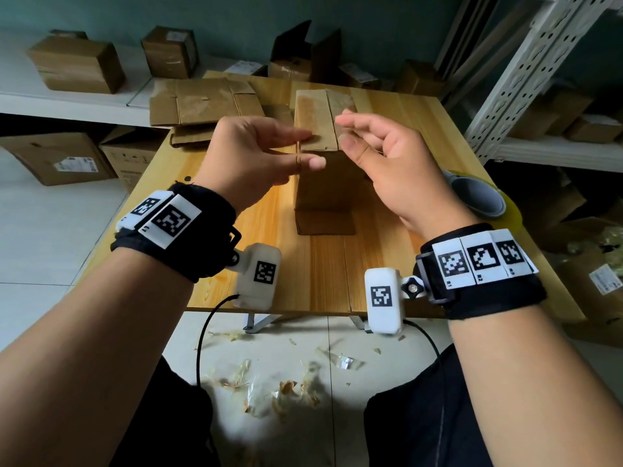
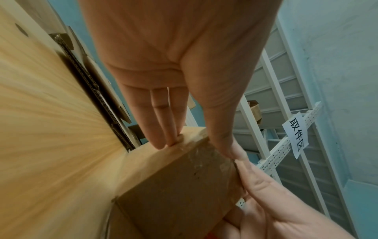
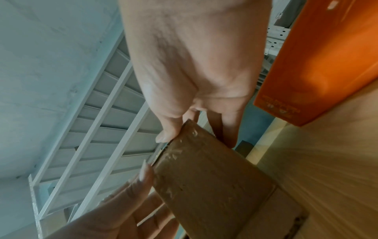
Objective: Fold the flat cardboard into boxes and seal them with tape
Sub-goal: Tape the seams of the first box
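At frame centre I see the upright cardboard box (image 1: 323, 170) on the wooden table (image 1: 236, 264), top flaps closed; contents hidden. My left hand (image 1: 259, 153) presses straight fingers on its top edge. My right hand (image 1: 381, 156) seems to pinch the opposite edge. A tape roll (image 1: 478, 197) lies right.

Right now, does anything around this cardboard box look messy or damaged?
Yes. Torn tape scraps litter the white tiled floor under the wooden table, and the upright brown cardboard box carries shreds of old tape on top.
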Demonstrator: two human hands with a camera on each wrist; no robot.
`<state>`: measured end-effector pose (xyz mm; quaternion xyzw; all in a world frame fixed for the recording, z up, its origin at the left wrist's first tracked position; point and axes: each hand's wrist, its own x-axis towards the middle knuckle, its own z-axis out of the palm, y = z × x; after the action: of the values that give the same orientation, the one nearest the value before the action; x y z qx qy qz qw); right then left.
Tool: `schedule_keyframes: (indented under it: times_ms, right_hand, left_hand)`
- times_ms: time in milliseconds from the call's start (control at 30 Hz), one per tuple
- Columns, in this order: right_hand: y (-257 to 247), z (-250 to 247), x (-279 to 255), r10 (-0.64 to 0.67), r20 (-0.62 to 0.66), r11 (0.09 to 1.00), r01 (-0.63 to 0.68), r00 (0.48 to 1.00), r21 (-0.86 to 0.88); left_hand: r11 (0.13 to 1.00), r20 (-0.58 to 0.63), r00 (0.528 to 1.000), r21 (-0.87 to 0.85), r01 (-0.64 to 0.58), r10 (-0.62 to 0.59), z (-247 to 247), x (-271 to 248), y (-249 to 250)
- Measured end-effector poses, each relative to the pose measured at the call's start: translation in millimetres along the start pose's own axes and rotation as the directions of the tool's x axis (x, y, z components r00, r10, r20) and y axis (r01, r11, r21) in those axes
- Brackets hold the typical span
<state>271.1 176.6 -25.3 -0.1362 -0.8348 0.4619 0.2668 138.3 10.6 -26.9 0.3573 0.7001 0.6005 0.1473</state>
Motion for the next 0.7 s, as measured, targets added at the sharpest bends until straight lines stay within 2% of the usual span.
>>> schedule_keyframes:
  times_ms: [167, 367, 533, 700]
  right_hand:
    - [4, -7, -1, -0.018, 0.101, 0.999, 0.022, 0.995, -0.029]
    - [4, -9, -1, -0.018, 0.140, 0.992, 0.036, 0.990, -0.122]
    - [7, -12, 0, -0.023, 0.140, 0.993, 0.039, 0.990, -0.113]
    - [15, -9, 1, -0.059, 0.062, 0.995, 0.064, 0.996, -0.078]
  left_hand:
    - [0.997, -0.016, 0.999, -0.073, 0.032, -0.033, 4, 0, -2]
    - [0.993, 0.025, 0.998, -0.100, 0.056, -0.054, 4, 2, -2]
    - [0.998, 0.057, 0.997, -0.052, 0.046, -0.043, 2, 4, -3]
    - [1.000, 0.042, 0.999, -0.011, 0.021, -0.021, 4, 2, 1]
